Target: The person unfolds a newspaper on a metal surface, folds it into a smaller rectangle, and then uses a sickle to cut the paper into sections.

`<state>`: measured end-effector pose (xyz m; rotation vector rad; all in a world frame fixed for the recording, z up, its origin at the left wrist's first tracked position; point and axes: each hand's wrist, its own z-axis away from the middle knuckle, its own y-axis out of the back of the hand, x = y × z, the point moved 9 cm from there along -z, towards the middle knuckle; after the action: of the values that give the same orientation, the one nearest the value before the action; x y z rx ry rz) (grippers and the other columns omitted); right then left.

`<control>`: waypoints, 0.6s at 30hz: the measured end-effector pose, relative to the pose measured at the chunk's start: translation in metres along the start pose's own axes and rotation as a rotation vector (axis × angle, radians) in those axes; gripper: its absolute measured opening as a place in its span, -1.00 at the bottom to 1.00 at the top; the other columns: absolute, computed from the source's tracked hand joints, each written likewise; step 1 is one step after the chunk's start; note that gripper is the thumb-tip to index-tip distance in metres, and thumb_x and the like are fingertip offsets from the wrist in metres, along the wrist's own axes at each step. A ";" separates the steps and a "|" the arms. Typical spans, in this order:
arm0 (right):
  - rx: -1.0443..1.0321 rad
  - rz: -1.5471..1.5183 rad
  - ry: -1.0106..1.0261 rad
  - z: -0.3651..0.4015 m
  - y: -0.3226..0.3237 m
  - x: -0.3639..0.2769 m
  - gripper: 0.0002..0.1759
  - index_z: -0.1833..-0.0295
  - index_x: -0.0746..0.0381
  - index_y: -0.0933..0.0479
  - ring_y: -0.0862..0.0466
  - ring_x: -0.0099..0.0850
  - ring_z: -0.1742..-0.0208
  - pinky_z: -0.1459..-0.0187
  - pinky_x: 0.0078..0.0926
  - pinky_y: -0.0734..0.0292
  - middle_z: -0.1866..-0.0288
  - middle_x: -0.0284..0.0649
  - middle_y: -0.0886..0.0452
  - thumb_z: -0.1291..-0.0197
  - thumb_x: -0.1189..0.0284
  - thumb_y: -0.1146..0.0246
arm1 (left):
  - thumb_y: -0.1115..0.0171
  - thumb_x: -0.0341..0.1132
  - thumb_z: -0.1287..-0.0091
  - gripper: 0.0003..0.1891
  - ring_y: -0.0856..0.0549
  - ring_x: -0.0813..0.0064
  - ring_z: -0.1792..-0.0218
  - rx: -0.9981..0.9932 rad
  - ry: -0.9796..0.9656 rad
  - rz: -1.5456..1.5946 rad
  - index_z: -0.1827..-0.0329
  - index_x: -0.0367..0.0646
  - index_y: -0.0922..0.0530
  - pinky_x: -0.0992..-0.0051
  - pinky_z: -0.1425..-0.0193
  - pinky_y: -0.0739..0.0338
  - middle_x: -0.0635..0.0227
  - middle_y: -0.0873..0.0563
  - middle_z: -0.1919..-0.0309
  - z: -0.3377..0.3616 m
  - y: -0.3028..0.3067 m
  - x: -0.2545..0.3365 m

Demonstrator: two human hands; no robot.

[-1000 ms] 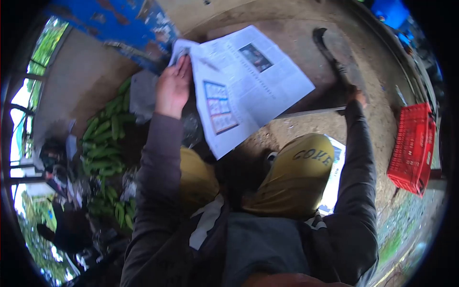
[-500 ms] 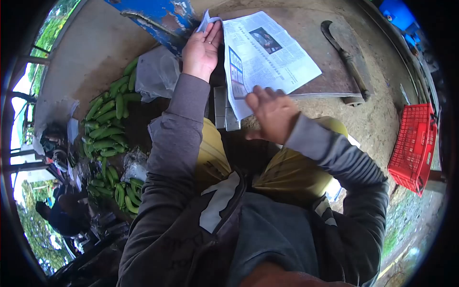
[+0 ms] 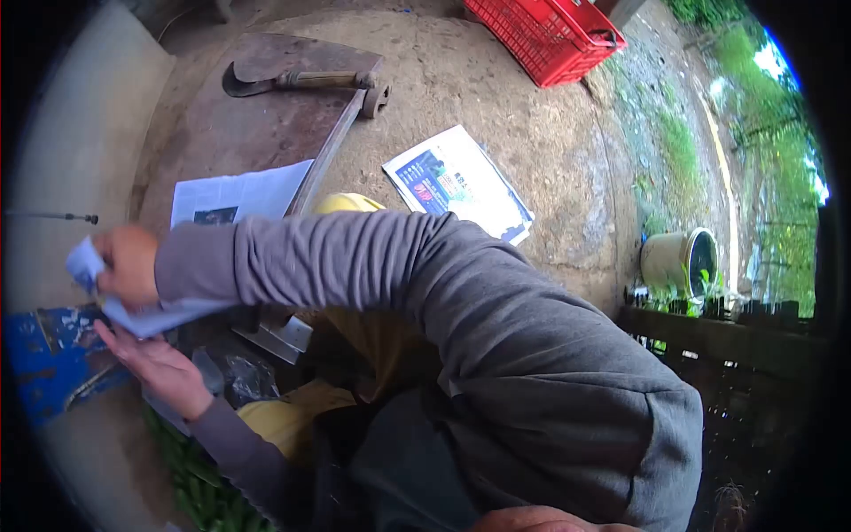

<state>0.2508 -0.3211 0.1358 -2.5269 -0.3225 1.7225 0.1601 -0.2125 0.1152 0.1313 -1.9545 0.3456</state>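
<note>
A sheet of newspaper lies partly across the wooden board and reaches left under my right sleeve. My right hand is closed on its crumpled far-left edge. Just below, my left hand is palm up with its fingers stretched out beneath the folded paper; whether they touch it is unclear. Beside the left wrist is clear plastic. On the board rests a curved blade with a wooden handle.
Printed papers lie on the ground beyond my knee. A red crate stands at the top, and a pale bucket at the right. Green bananas are at the lower left, below a blue painted piece.
The view has swung right. My right hand has gone from the newspaper's near edge to its far-left edge and closed on it. My left hand's fingers have straightened below the paper.
</note>
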 end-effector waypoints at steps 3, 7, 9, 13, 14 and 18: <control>-0.055 -0.020 0.181 0.022 -0.011 -0.014 -0.78 0.36 0.25 -0.60 -0.66 -0.38 0.42 0.33 -0.44 -0.53 0.51 -0.19 -0.63 0.12 0.34 -0.32 | 0.12 -0.07 -0.43 -0.43 -0.33 0.37 -0.25 -0.159 -0.063 -0.069 -0.35 -0.27 -0.10 0.48 -0.23 -0.23 0.10 -0.29 -0.27 0.011 -0.011 -0.009; -0.292 -0.095 0.141 0.024 -0.014 -0.007 -0.56 0.29 0.24 -0.60 -0.65 -0.40 0.25 0.23 -0.46 -0.52 0.34 -0.19 -0.65 0.15 0.10 -0.42 | 0.03 -0.18 -0.42 -0.48 -0.46 0.43 -0.06 -0.228 0.057 0.000 -0.33 -0.28 -0.12 0.52 -0.09 -0.37 0.13 -0.37 -0.16 0.007 -0.001 -0.030; -0.354 -0.041 0.208 0.020 -0.020 -0.002 -0.40 0.17 0.27 -0.57 -0.62 -0.37 0.19 0.18 -0.47 -0.51 0.23 -0.17 -0.63 0.16 -0.01 -0.43 | -0.04 -0.32 -0.35 -0.54 -0.51 0.48 0.08 -0.123 0.130 -0.057 -0.26 -0.29 -0.22 0.49 0.06 -0.43 0.20 -0.48 -0.04 0.002 0.031 -0.054; -0.453 -0.058 0.100 0.020 -0.009 0.014 -0.54 0.08 0.27 -0.53 -0.55 -0.50 0.14 0.08 -0.50 -0.49 0.17 -0.25 -0.58 0.09 0.29 -0.44 | 0.00 -0.41 -0.35 -0.74 -0.49 0.65 0.19 -0.093 -0.030 -0.302 -0.08 -0.18 -0.36 0.62 0.12 -0.40 0.39 -0.52 0.16 0.009 -0.005 -0.028; -0.438 -0.067 0.081 0.018 0.000 0.012 -0.43 0.06 0.25 -0.54 -0.57 -0.42 0.15 0.09 -0.45 -0.51 0.16 -0.16 -0.59 0.15 0.12 -0.45 | -0.08 -0.47 -0.28 -0.78 -0.48 0.58 0.01 -0.200 -0.003 -0.034 0.01 -0.20 -0.43 0.51 -0.12 -0.36 0.34 -0.52 0.09 0.003 -0.020 -0.030; -0.509 -0.094 -0.033 0.020 0.013 0.017 -0.61 -0.06 0.25 -0.48 -0.51 -0.49 0.04 -0.03 -0.48 -0.43 0.08 -0.28 -0.55 -0.08 0.47 -0.28 | -0.12 -0.55 -0.21 -0.62 -0.51 0.63 0.08 -0.161 0.056 0.105 -0.11 -0.19 -0.34 0.58 0.04 -0.47 0.38 -0.51 0.11 0.002 -0.036 -0.030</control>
<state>0.2403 -0.3313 0.1113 -2.7448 -0.9784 1.8334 0.1792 -0.2490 0.0931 -0.0848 -1.9297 0.2560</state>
